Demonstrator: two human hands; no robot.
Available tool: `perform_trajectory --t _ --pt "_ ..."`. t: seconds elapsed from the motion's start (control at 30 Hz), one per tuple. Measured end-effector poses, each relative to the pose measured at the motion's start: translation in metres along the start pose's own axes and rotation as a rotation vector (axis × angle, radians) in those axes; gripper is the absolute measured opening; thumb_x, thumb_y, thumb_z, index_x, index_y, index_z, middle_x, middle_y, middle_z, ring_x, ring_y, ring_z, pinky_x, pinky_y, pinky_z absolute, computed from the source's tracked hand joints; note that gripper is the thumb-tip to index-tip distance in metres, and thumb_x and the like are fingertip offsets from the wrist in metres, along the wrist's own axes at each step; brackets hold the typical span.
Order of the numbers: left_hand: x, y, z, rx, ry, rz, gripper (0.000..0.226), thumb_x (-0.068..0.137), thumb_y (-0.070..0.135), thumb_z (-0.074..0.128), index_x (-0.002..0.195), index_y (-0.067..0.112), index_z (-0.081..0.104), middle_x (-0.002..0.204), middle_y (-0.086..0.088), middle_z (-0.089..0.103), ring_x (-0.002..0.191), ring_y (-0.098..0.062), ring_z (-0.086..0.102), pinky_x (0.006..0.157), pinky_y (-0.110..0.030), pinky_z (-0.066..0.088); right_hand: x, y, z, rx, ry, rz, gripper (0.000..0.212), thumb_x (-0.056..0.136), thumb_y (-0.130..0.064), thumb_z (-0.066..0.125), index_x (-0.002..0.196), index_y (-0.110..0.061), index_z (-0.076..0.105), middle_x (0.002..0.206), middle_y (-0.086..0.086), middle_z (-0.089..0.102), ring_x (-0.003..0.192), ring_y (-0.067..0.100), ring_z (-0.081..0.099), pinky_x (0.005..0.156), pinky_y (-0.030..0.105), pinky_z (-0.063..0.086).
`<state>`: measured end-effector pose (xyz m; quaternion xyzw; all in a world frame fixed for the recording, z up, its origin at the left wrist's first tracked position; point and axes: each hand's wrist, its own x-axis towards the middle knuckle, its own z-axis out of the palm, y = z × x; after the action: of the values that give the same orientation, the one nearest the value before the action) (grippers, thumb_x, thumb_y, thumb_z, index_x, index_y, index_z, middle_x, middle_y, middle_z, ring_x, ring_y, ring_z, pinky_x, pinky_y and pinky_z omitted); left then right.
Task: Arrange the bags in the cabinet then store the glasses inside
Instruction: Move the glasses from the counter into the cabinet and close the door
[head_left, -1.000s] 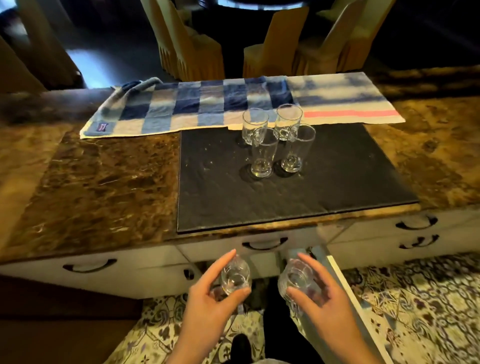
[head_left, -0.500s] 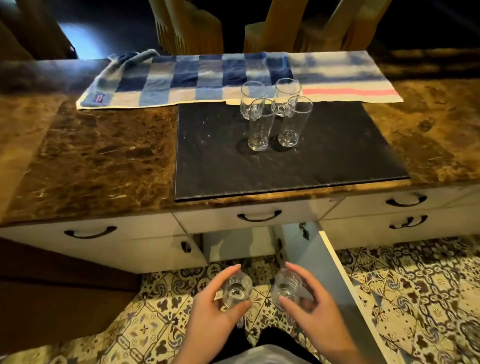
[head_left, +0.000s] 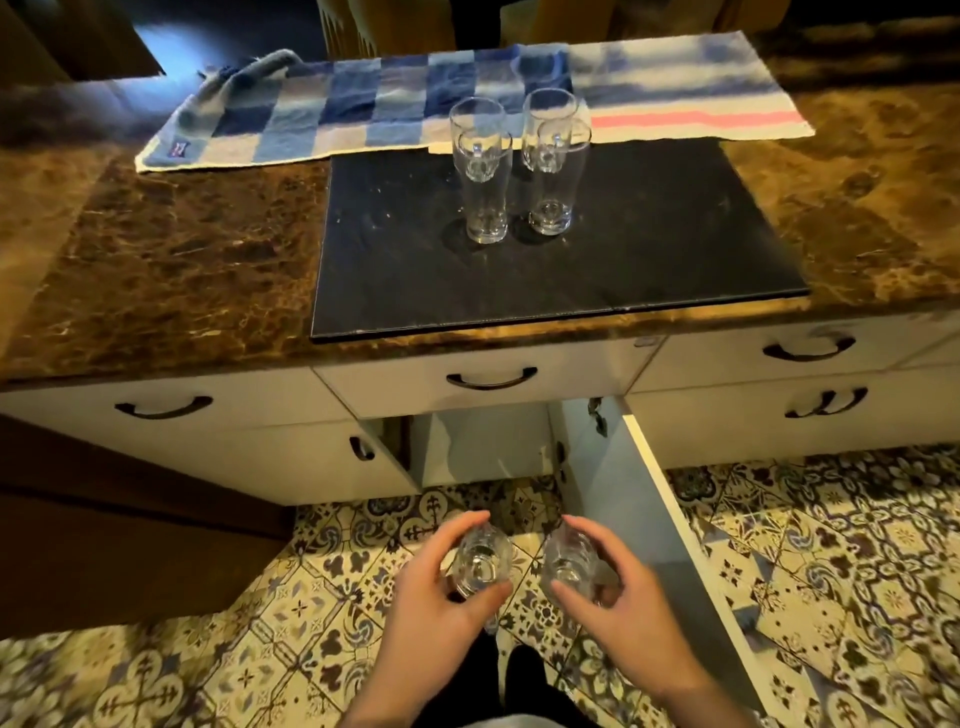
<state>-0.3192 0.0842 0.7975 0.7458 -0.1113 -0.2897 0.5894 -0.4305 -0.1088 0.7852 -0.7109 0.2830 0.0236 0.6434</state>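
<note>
Below the surface edge, the person holds one clear glass in each hand over the patterned tile floor (head_left: 857, 545). The left hand (head_left: 441, 587) has thumb and fingers curled round the left glass (head_left: 480, 564); the right hand (head_left: 618, 597) grips the right glass (head_left: 569, 564) the same way. Both held glasses are seen from above, mouths up, and appear to hold nothing. The two glasses sit close together but apart.

Ahead of the hands, the cabinet (head_left: 488, 447) under the middle drawer (head_left: 491, 379) stands open, its white door (head_left: 670, 519) swung out to the right. Only a pale inner wall of the cabinet shows; what it contains cannot be told from here, and no bags are visible.

On the brown marble surface (head_left: 156, 260) lies a dark slate mat (head_left: 649, 249). Four more glasses stand upright on it in a tight cluster: two tall ones in front, the left (head_left: 485, 192) and the right (head_left: 556, 182), and two at the back, the rear left (head_left: 475, 117) and the rear right (head_left: 548, 109), at the mat's far edge. All four look empty. A blue checked towel (head_left: 363, 114) with a pink stripe lies across the far side of the surface, just behind the glasses.
</note>
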Motion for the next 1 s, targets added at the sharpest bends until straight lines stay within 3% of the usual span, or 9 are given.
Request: perform_trajectory --t 0.13,0.3,0.4,0.53,0.7,0.8,1.0 --pt "0.02 -0.03 0.0 0.0 -0.008 -0.016 0.068 0.071 0.015 0.092 0.124 0.048 0.066 0.126 0.034 0.06 0.118 0.011 0.058 0.09 -0.018 0.055 0.019 0.024 0.005 0.039 0.024 0.034 0.068 0.073 -0.011 0.088 0.115 -0.058 0.062 0.117 -0.016 0.065 0.104 -0.004 0.065 0.085 0.024 0.058" --pt "0.08 -0.098 0.007 -0.051 0.04 -0.042 0.069 0.058 0.035 0.093 0.121 0.049 0.068 0.124 0.029 0.065 0.114 0.004 0.064 0.089 -0.024 0.058 0.083 0.08 0.024 0.039 0.044 -0.013 0.065 0.071 -0.012 0.088 0.121 -0.048 0.064 0.115 -0.026 0.066 0.108 0.006 0.067 0.093 0.029 0.056" --pt "0.115 -0.14 0.015 -0.08 0.04 0.01 0.065 0.061 0.037 0.089 0.121 0.05 0.067 0.123 0.028 0.067 0.112 0.004 0.065 0.085 -0.015 0.055 0.131 0.122 0.041 0.034 0.078 -0.074 0.061 0.076 -0.004 0.085 0.122 -0.038 0.065 0.114 -0.024 0.068 0.109 0.003 0.066 0.093 0.02 0.052" --pt "0.157 -0.198 0.023 -0.117 0.069 0.121 0.065 0.063 0.034 0.089 0.123 0.048 0.067 0.126 0.022 0.067 0.117 0.0 0.065 0.087 -0.016 0.055 0.189 0.184 0.056 0.055 0.119 -0.19 0.059 0.077 0.0 0.082 0.125 -0.03 0.063 0.117 -0.025 0.067 0.11 -0.003 0.063 0.086 0.007 0.047" --pt "0.201 -0.279 0.036 -0.154 0.134 0.276 0.066 0.062 0.034 0.094 0.121 0.047 0.069 0.122 0.015 0.071 0.112 -0.005 0.069 0.087 -0.014 0.054 0.254 0.275 0.068 0.108 0.184 -0.361 0.056 0.071 -0.021 0.083 0.12 -0.041 0.066 0.115 -0.017 0.071 0.103 0.001 0.068 0.082 0.009 0.05" --pt "0.213 -0.325 0.043 -0.125 0.177 0.396 0.063 0.068 0.019 0.093 0.121 0.043 0.069 0.119 0.014 0.072 0.109 -0.005 0.069 0.084 -0.013 0.055 0.282 0.329 0.073 0.106 0.19 -0.454 0.058 0.071 -0.031 0.082 0.124 -0.044 0.062 0.12 -0.013 0.069 0.108 0.005 0.068 0.085 0.012 0.051" --pt "0.212 -0.357 0.05 0.002 0.285 0.55 0.061 0.074 0.013 0.091 0.124 0.039 0.066 0.117 0.01 0.072 0.112 -0.008 0.068 0.084 -0.013 0.054 0.3 0.38 0.072 0.066 0.163 -0.581 0.059 0.073 -0.033 0.081 0.128 -0.041 0.06 0.119 -0.012 0.067 0.108 0.006 0.067 0.084 0.011 0.052"
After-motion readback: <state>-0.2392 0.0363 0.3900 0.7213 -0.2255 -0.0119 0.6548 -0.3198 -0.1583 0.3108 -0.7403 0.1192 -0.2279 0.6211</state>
